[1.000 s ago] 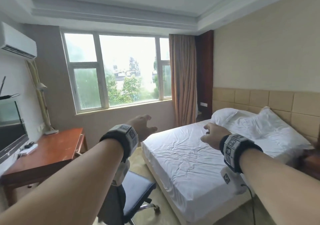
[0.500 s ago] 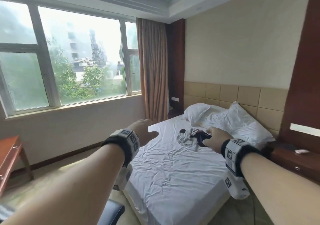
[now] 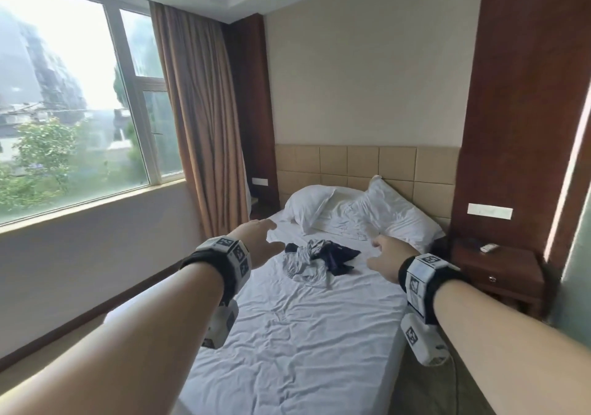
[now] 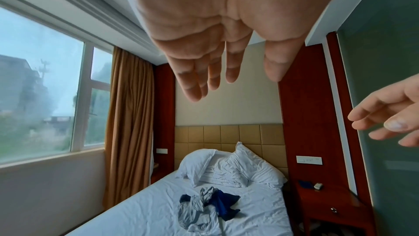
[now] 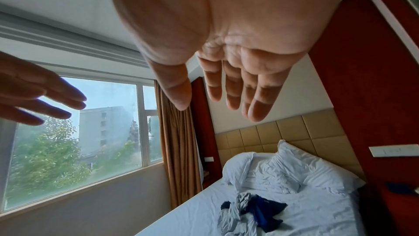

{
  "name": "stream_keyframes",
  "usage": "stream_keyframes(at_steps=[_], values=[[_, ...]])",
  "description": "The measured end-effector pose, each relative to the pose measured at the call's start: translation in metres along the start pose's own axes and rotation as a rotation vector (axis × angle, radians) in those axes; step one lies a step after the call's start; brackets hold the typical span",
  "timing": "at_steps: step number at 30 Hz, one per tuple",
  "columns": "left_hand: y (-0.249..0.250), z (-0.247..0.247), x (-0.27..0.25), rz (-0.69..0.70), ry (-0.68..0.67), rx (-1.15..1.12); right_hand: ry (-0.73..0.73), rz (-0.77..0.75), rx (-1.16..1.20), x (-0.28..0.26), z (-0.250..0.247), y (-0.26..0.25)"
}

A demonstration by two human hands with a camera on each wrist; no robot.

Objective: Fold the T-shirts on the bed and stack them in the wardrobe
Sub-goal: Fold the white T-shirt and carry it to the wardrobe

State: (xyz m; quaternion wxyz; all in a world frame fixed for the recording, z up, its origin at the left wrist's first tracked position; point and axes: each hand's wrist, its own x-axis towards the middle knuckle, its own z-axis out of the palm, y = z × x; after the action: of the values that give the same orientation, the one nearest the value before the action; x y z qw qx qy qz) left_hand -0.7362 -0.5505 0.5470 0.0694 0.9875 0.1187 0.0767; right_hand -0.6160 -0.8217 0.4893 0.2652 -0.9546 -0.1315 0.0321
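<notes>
So far: nothing folded, nothing stacked; the job looks barely begun.
T-shirts [image 3: 318,259]: one grey and one dark blue, crumpled together in a heap on the bed [image 3: 297,350], just below the pillows [image 3: 358,213].
Left hand [image 3: 256,243]: held out in the air, fingers straight and loose, holding nothing.
Right hand [image 3: 388,262]: likewise empty, fingers relaxed and slightly spread.
Wardrobe: not in view.
Left to do: pick up, spread, fold each shirt, then carry them off.

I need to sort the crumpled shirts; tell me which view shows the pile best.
The left wrist view: the pile lies whole, grey and dark blue distinct. The head view shows it smaller; the right wrist view crops its near edge.
</notes>
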Motion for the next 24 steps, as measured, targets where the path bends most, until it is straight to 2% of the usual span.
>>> stream_keyframes(at_steps=[5, 17, 24], values=[[-0.036, 0.032, 0.089, 0.049, -0.034, -0.015, 0.001, 0.021, -0.016, 0.077, 0.036, -0.018], [-0.103, 0.13, 0.305, 0.041, -0.164, -0.026, -0.077, 0.115, -0.009, 0.299, 0.127, -0.026], [-0.14, 0.202, 0.407, 0.057, -0.287, -0.027, -0.141, 0.195, 0.004, 0.391, 0.195, -0.017]])
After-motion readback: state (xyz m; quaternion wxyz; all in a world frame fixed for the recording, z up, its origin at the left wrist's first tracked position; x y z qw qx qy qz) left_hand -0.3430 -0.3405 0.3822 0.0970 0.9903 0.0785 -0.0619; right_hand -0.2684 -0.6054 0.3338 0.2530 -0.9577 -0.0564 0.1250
